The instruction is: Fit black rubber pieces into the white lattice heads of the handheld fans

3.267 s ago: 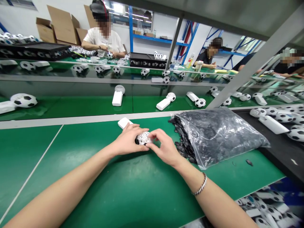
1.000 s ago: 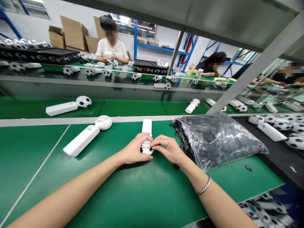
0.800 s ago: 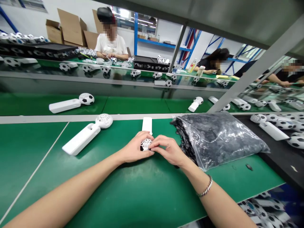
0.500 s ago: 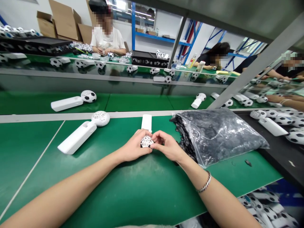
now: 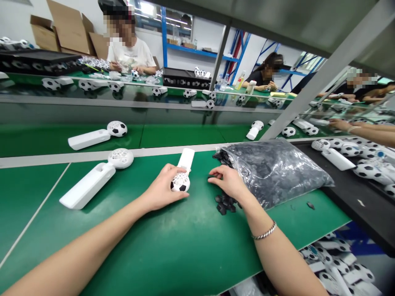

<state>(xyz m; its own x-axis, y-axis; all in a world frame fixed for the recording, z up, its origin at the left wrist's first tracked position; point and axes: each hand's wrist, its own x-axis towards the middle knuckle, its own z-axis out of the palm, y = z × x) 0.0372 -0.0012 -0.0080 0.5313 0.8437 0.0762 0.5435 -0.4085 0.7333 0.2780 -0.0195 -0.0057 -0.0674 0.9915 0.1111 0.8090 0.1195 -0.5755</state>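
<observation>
My left hand (image 5: 160,189) is curled round the ball-shaped head of a white handheld fan (image 5: 180,183) styled like a football. Black patches show on the near side of its head, and its handle points away from me on the green table. To the right, my right hand (image 5: 227,181) is apart from the fan, with thumb and fingers pinched on a small black piece (image 5: 211,177). Loose black pieces (image 5: 225,204) lie below that hand. Beside it, a clear plastic bag (image 5: 280,172) full of black pieces spills from its open end.
Another white fan (image 5: 89,185) with no black patches lies at left. Beyond the grey rail, a patched fan (image 5: 92,137) rests on a green belt. A black tray (image 5: 345,181) of fans stands at right, near a slanted grey post (image 5: 296,102). Co-workers sit across.
My right hand has moved away from the fan to the right and now pinches a black piece. The fan has tilted and shifted slightly left in my left hand. The view has shifted a little.
</observation>
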